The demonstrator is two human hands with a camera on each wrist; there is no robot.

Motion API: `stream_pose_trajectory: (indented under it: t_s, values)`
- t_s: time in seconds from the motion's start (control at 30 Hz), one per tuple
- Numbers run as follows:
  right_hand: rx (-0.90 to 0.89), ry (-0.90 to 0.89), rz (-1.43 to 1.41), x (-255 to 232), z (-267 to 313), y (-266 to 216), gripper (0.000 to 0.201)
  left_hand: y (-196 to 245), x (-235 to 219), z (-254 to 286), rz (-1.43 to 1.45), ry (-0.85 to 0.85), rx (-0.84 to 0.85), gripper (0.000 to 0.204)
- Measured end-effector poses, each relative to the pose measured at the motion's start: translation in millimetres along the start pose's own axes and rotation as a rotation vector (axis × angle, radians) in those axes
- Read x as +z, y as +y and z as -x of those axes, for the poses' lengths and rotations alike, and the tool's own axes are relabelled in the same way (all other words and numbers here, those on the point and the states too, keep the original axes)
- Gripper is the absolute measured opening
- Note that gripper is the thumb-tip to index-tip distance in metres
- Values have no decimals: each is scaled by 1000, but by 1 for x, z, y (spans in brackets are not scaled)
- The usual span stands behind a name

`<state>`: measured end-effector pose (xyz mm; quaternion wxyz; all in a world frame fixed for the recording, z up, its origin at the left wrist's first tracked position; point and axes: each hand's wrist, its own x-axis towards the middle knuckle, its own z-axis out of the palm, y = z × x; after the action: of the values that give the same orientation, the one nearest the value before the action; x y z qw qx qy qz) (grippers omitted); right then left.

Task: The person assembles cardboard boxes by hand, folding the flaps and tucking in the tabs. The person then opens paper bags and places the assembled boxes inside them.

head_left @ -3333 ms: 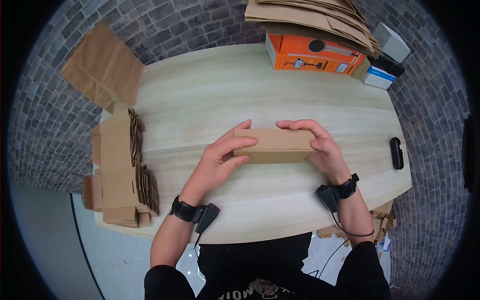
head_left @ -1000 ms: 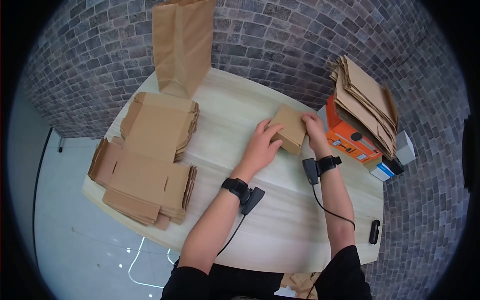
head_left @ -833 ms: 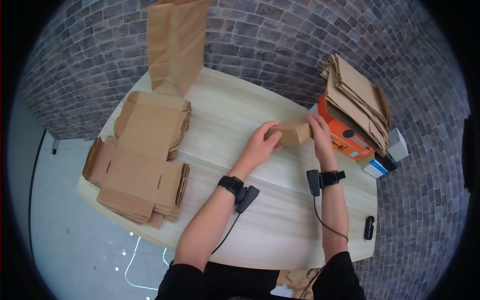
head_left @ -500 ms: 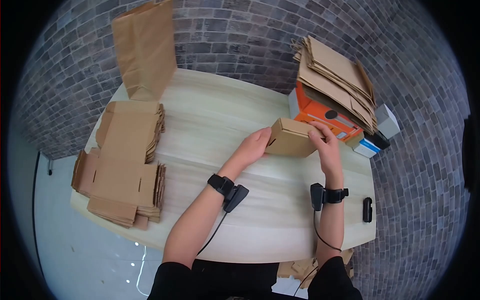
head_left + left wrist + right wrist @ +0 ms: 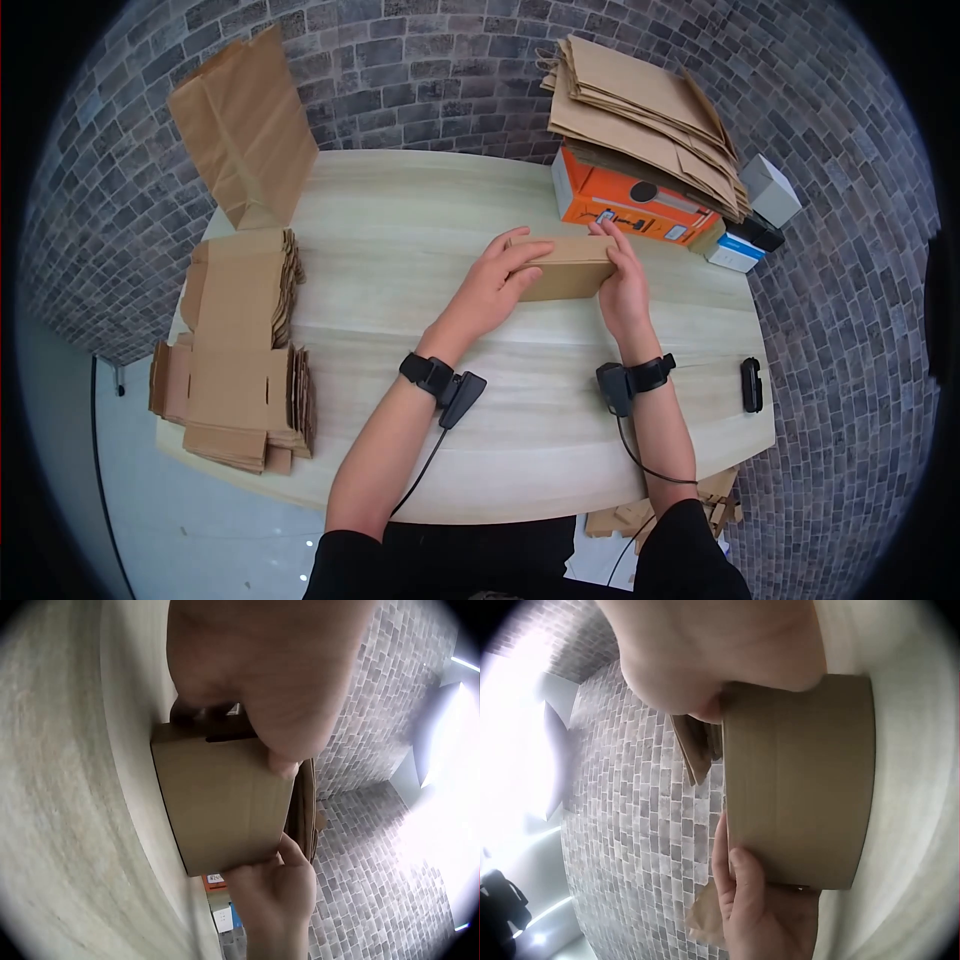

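Observation:
A closed brown cardboard box (image 5: 566, 274) stands on its narrow side over the middle of the table, held between both hands. My left hand (image 5: 489, 289) grips its left end, the thumb on the near face and the fingers over the top edge. At the right end, my right hand (image 5: 626, 292) holds the box with its palm along the end and its fingertips at the top far corner. In the left wrist view a dark slot shows near the end of the box (image 5: 225, 799) by my left hand. The right wrist view has the broad plain face (image 5: 802, 780) towards me.
Stacks of flat cardboard blanks (image 5: 235, 330) lie along the table's left side, with an upright paper bag (image 5: 250, 130) behind. An orange box (image 5: 640, 205) bearing folded paper bags (image 5: 640, 110) stands back right, beside small boxes (image 5: 735, 253). A black object (image 5: 751, 385) lies near the right edge.
The box has gone from lying with its broad face up to standing on its narrow side, turning between the hands. It has moved away from the orange box. The head view has swung right.

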<state>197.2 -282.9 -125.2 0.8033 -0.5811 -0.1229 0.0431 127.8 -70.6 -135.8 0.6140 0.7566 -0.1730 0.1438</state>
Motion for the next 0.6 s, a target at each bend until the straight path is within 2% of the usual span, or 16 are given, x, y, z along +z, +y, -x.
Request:
stream_pose_trajectory:
  t_s: [0.17, 0.27, 0.37, 0.43, 0.47, 0.53, 0.6]
  values:
    - [-38, 22, 29, 5, 3, 7, 51, -8, 8, 1, 3, 18, 45, 32]
    - [-6, 37, 0, 9, 6, 8, 48, -4, 12, 3, 73, 83, 36, 30]
    - [-74, 68, 8, 11, 7, 9, 41, -1, 17, 3, 170, 101, -10, 25]
    - [-144, 129, 117, 12, 9, 13, 33, 0, 26, 1, 89, 232, -8, 19]
    - [-139, 128, 121, 11, 9, 14, 33, 1, 29, 0, 93, 235, -12, 19]
    - [-161, 62, 122, 10, 9, 17, 31, 0, 34, -1, 6, 382, 15, 20]
    - [-157, 14, 151, 9, 10, 16, 30, -1, 33, -1, 20, 392, 17, 19]
